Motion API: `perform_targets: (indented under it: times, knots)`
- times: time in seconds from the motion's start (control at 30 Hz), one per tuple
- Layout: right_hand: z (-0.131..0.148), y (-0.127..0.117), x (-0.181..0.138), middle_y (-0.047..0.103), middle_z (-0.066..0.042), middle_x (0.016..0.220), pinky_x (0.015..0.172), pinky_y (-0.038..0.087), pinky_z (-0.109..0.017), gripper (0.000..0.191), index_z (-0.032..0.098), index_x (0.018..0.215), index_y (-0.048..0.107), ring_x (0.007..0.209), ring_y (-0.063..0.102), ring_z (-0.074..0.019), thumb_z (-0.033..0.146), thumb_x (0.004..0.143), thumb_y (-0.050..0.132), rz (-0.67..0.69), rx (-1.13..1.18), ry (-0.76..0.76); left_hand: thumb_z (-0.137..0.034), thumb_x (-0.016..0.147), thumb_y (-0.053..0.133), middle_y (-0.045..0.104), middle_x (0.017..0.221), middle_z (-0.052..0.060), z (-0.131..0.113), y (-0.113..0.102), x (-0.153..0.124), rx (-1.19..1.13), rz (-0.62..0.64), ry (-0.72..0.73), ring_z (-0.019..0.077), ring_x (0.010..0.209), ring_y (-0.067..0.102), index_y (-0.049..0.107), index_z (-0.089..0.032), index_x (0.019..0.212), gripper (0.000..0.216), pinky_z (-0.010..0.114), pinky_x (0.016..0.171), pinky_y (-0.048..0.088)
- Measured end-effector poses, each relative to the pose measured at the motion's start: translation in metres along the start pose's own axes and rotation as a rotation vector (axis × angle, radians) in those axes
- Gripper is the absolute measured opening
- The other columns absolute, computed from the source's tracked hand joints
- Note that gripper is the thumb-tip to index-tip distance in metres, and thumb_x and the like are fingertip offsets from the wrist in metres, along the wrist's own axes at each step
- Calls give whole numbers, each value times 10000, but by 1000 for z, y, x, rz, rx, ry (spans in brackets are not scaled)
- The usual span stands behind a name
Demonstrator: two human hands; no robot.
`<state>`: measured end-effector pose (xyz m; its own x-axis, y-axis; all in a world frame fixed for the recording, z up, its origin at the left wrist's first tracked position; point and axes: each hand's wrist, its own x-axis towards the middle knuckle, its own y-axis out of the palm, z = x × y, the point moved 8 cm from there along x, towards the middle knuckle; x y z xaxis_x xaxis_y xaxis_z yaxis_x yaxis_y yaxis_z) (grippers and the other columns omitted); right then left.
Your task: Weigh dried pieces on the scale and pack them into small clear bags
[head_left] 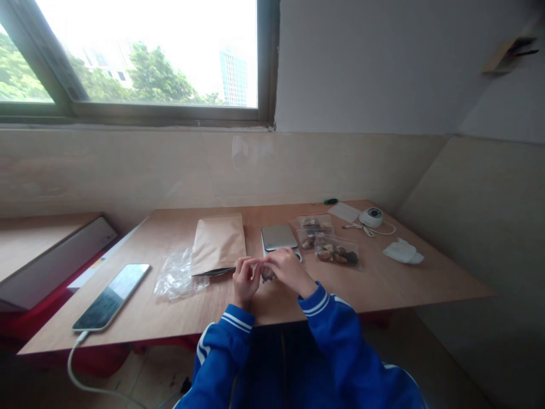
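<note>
My left hand (246, 281) and my right hand (290, 270) meet over the front of the table, fingers pinched together at the top of a small clear plastic bag (268, 275). Dark brownish pieces show inside it; my fingers hide much of the bag. Just behind my hands is a small digital scale (279, 237) with a metal plate. To the left lies a brown kraft paper pouch (219, 241), its dark opening facing me. Several clear zip bags (337, 251) of brown lumpy pieces lie right of the scale.
Crumpled clear plastic bags (181, 275) lie left of the pouch. Farther left is a phone (111, 296) with a charging cable (73, 363). On the right are a white dome camera (371, 217) with cables, a white tissue (403, 251) and a green-handled tool (331, 201).
</note>
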<state>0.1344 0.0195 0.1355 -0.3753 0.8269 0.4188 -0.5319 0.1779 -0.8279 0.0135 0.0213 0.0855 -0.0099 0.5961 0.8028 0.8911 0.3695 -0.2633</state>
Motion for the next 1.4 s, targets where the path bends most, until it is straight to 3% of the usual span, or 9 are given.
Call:
perform_targets:
  times: [0.33, 0.57, 0.7, 0.83, 1.07, 1.17, 1.27, 1.4]
  knots:
    - [-2, -4, 5, 674, -37, 741, 823, 346, -316, 202, 200, 757, 674, 773, 590, -167, 117, 869, 528, -41, -184, -23, -217, 868, 502, 557, 855, 26, 1, 8, 0, -61, 77, -47, 77, 616, 549, 568, -191, 911, 83, 176, 492, 430]
    - [-16, -5, -2, 716, -24, 862, 780, 371, -319, 144, 261, 963, 686, 819, 600, -190, 280, 881, 570, -114, -58, 6, -206, 873, 488, 554, 805, 25, 4, -1, 2, 14, -27, -45, 109, 696, 564, 530, -183, 884, 49, 212, 575, 453]
    - [-29, -3, -9, 733, -13, 821, 778, 354, -310, 177, 254, 870, 711, 782, 623, -166, 166, 876, 558, -55, -45, 8, -198, 872, 491, 547, 790, 21, 5, -2, 2, 10, -36, -57, 106, 684, 556, 531, -180, 869, 44, 209, 572, 441]
    - [-32, -4, -13, 745, -1, 831, 803, 322, -317, 253, 247, 828, 715, 759, 642, -148, 74, 860, 533, -89, -52, 38, -205, 869, 500, 559, 785, 17, 2, 2, 2, 10, 13, -45, 102, 670, 555, 540, -181, 868, 46, 206, 569, 431]
    - [-43, 1, -16, 736, -18, 894, 757, 373, -304, 188, 292, 1011, 696, 821, 623, -172, 268, 882, 562, -40, -31, 25, -219, 873, 504, 566, 782, 18, 11, -2, 2, 22, -58, -97, 103, 660, 544, 561, -183, 878, 68, 215, 577, 438]
    - [-54, -6, -21, 734, -29, 874, 770, 386, -309, 193, 256, 925, 719, 816, 633, -172, 175, 869, 553, -33, -34, 25, -235, 872, 511, 565, 788, 16, 15, -4, 2, 21, -91, -134, 100, 642, 535, 572, -188, 877, 77, 217, 575, 441]
    - [-61, -10, -27, 744, -12, 832, 766, 384, -315, 270, 234, 823, 729, 764, 650, -166, 50, 818, 533, -42, -27, 52, -242, 872, 514, 577, 797, 16, 12, 1, 2, -2, -19, -124, 105, 666, 553, 583, -194, 872, 84, 219, 593, 448]
    - [-67, -15, -32, 748, 10, 807, 712, 403, -300, 317, 254, 810, 740, 665, 629, -157, 39, 796, 507, -81, -15, 112, -249, 898, 459, 595, 813, 26, 8, 3, 3, -7, 38, -116, 126, 715, 584, 592, -198, 885, 142, 234, 617, 458]
